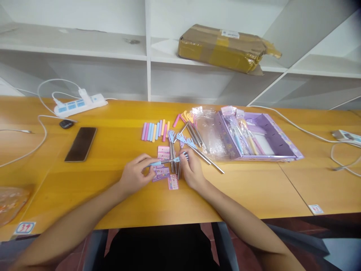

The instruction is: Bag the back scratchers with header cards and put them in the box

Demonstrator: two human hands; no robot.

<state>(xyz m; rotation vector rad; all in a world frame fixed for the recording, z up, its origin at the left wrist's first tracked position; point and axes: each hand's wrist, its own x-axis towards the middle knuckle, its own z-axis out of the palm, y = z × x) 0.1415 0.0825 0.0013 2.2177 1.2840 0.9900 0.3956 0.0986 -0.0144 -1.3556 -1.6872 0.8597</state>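
A light blue back scratcher with a metal rod (166, 161) stretches between my two hands over the table. My left hand (137, 173) pinches its blue handle sleeve, and my right hand (192, 169) closes around the claw-shaped blue head. Underneath and around it lie several printed cards (161, 173) in pink and purple. More blue claw heads on metal rods (203, 155) lie just beyond my right hand. Yellow and pink claw heads (188, 117) with rods are grouped farther back. Loose pastel handle sleeves (153, 131) lie in a row behind the cards.
At right stands an open purple box (270, 130) holding bagged back scratchers (246, 139), with clear plastic bags (207, 135) beside it. A phone (81, 144), a black key fob (66, 124) and a power strip (81, 106) lie left. A taped carton (222, 49) sits on the shelf.
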